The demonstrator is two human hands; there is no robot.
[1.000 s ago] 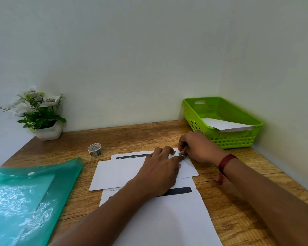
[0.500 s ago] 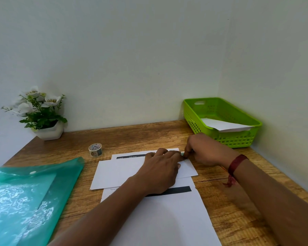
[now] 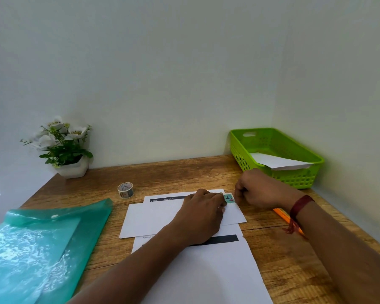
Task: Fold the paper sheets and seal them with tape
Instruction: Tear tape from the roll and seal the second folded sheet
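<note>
L hand (image 3: 203,213) presses flat on folded sheet (image 3: 154,218) mid-tabletop (image 3: 184,172), fingertips (image 3: 217,197) at tape strip (image 3: 228,198) on sheet's far-right corner. R hand (image 3: 257,189) curled just beside strip; can't tell if pinching it.

Potted flowers (image 3: 64,148), teal folder (image 3: 42,249), green basket (image 3: 294,179), pencil (image 3: 282,213)

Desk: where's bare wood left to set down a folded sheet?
Best is the wood strip along the back wall, between the flower pot and the green basket, behind the tape roll. A narrow lane runs between the teal folder and the sheets. The middle is crowded: left hand and right hand at a tape strip; a pencil lies nearby.
</note>
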